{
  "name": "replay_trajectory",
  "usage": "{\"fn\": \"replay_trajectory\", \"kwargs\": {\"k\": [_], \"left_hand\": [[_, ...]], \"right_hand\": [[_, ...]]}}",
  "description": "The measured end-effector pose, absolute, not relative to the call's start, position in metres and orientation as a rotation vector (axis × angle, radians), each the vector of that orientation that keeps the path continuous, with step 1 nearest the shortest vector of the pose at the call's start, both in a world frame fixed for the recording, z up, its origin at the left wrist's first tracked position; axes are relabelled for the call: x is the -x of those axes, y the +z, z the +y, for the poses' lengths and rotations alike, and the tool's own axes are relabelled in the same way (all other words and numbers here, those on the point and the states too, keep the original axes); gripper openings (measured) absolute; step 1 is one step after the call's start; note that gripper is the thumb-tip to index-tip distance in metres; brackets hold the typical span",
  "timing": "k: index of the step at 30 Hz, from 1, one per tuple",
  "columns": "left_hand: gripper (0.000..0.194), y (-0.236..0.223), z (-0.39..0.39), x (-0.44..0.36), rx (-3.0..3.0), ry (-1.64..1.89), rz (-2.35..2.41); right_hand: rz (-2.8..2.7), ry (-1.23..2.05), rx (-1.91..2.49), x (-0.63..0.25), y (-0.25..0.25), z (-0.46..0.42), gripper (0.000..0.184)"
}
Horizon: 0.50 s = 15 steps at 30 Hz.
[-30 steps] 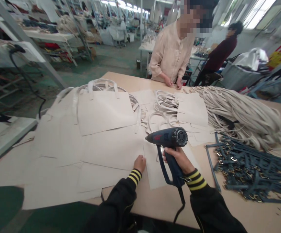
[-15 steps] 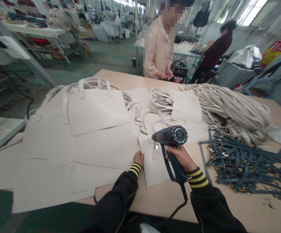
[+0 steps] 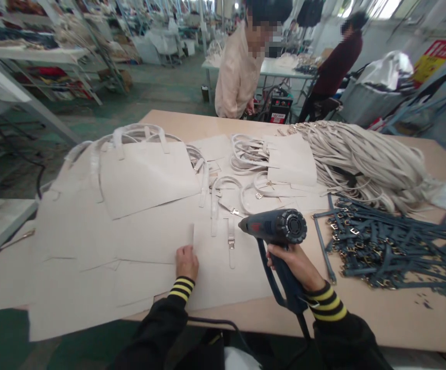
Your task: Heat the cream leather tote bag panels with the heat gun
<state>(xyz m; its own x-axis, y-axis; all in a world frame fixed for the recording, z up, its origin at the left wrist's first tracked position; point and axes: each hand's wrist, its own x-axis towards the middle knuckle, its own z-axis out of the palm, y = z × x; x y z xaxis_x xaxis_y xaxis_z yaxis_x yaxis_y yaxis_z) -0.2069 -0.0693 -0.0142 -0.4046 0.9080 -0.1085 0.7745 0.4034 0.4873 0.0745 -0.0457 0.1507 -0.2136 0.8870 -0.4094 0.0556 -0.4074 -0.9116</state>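
The heat gun (image 3: 274, 226) is held by the right fingers (image 3: 278, 251), a pale sheet (image 3: 217, 282) by the left fingers (image 3: 186, 251); one strap (image 3: 231, 257) is laid on it, blue straps (image 3: 385, 246) loose.

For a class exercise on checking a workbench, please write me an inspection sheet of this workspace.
Surface: tan table, largely covered.
Things: heat gun; buckled strap on a pale panel; overlapping pale sheets.
Clutter: dark blue straps, piled; pale strap bundle; dark scraps, near right.
Hands: left hand appears to pinch the pale panel's raised edge; right hand grips the heat gun.
Cables: black cord from the handle.
Surroundings: one person beyond the far edge, another farther back.
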Motion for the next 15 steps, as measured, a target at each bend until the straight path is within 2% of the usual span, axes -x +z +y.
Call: {"fn": "replay_trajectory", "kwargs": {"k": [2, 5, 9, 15], "left_hand": [[0.035, -0.013, -0.072, 0.185, -1.803, 0.563, 2.279], [0.034, -0.017, -0.073, 0.149, -2.291, 0.369, 1.841], [0.041, -0.025, -0.067, 0.138, -2.132, 0.086, 1.956], [0.043, -0.019, -0.065, 0.178, -1.966, 0.171, 2.202]], "right_hand": [[-1.176, 1.670, 1.405, -0.070, 0.150, -0.042, 0.022], [-1.210, 1.712, 1.413, -0.068, 0.151, -0.039, 0.022], [-1.211, 1.720, 1.407, -0.061, 0.149, -0.038, 0.024], [-1.229, 1.555, 1.455, -0.069, 0.146, -0.033, 0.024]]}}
